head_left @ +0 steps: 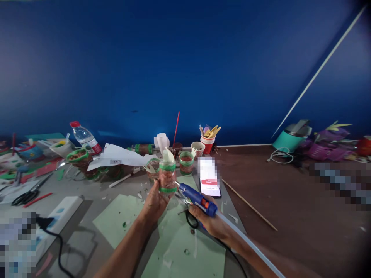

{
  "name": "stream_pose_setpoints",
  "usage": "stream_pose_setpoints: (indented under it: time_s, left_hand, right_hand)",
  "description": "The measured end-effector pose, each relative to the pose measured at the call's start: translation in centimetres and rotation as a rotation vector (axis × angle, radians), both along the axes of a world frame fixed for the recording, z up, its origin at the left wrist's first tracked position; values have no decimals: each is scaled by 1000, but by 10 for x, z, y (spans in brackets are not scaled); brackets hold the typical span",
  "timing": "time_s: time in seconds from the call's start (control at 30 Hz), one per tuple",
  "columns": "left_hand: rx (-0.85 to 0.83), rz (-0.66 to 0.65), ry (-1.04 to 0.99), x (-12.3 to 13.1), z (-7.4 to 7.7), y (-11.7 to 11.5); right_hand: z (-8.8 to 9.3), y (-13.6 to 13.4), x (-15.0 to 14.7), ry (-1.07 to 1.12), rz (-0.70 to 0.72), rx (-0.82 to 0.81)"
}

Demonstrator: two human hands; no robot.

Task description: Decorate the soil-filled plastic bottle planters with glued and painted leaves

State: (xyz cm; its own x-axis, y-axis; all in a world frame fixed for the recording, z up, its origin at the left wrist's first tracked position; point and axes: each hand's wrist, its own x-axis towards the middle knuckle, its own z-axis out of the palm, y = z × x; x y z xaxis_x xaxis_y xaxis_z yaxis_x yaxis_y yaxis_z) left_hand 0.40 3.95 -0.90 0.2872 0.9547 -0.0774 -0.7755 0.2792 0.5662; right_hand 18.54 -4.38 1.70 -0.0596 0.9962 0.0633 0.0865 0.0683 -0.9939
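My left hand (155, 202) is wrapped round a small craft pot (167, 175) with brown sides, green bands and a pale leaf shape sticking out of its top, held upright above the table. My right hand (207, 222) grips a blue hot glue gun (195, 197) whose nozzle points left, close to the pot's lower green band. A long translucent glue stick (246, 241) runs back from the gun past my right forearm.
Pale green sheets (185, 247) lie under my hands. Similar pots (186, 162), paper cups (207, 143), a phone (209, 179), a water bottle (85, 138) and scissors (27, 196) crowd the table. A wooden stick (249, 206) lies to the right, a black cable (59, 247) at the left.
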Motion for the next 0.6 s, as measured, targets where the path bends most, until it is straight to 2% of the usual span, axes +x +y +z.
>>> stream_pose_setpoints:
  time_s: [0.27,0.4,0.5,0.6]
  left_hand:
    - [-72,8,-47,-2,6,0]
    - [-35,-12,-36,-3,6,1]
    - [-14,-32,-15,-5,7,1]
    - [-16,-21,-5,-7,9,1]
  right_hand:
    - [-7,1,0,69,144,34]
    - [11,4,4,-36,194,82]
    - [28,5,5,-181,167,207]
    - [37,5,5,-277,146,275]
